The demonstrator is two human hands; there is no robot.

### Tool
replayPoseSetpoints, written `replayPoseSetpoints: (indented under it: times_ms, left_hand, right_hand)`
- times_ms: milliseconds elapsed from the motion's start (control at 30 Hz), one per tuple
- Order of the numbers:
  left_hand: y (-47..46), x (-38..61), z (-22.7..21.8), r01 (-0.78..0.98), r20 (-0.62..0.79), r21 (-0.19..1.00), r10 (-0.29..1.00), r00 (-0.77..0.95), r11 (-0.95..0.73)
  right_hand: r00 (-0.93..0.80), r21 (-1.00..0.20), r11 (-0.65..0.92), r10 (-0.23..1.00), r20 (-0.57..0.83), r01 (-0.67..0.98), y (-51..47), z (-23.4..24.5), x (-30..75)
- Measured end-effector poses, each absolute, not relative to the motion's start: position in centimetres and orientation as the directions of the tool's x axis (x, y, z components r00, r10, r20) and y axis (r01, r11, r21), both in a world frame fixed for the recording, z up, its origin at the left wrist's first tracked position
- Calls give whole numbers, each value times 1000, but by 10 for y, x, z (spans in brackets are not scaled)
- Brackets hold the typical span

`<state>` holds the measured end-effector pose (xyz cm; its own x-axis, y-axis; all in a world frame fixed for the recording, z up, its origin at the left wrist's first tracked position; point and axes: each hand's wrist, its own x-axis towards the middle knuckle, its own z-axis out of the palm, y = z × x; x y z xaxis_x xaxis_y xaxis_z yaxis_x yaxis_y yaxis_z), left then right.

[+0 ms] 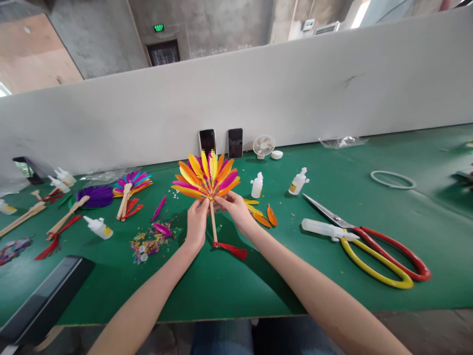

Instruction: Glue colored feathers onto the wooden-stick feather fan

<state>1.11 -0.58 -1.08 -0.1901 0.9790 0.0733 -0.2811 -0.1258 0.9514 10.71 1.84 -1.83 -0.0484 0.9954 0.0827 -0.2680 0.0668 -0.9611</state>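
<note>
Between my two hands a feather fan (207, 176) stands upright above the table, its yellow, orange and magenta feathers spread out. My left hand (197, 222) is closed on the fan's base at the left of the wooden handle (213, 222). From the right, my right hand (236, 209) grips the same base, its fingers partly hidden behind the feathers. A red tassel (232, 250) hangs from the handle's lower end. Loose yellow and orange feathers (260, 215) lie just beyond my right hand. Feather scraps (151, 241) are heaped left of my left hand.
Large scissors (369, 246) and a glue bottle (327, 228) lie on the right. More glue bottles (257, 185) stand behind the hands. Other feather fans (94, 196) lie on the left. Two phones (235, 143) and a small fan (263, 145) stand by the white partition (281, 93).
</note>
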Motion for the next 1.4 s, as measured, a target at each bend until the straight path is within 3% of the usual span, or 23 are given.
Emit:
replayPoseSetpoints:
  times_ms: [500, 1067, 1400]
  left_hand:
    - [-6, 12, -6, -355, 27, 931, 984, -175, -88]
    - [-3, 9, -10, -290, 44, 951, 973, -229, -111]
    - [-3, 6, -19, -170, 136, 970, 970, -204, -172]
  right_hand:
    - [-6, -954, 87, 996, 93, -285, 20, -23, 104]
    - [-39, -972, 83, 995, 94, -220, 17, -24, 102]
    - [-75, -927, -32, 997, -5, -373, 12, -19, 98]
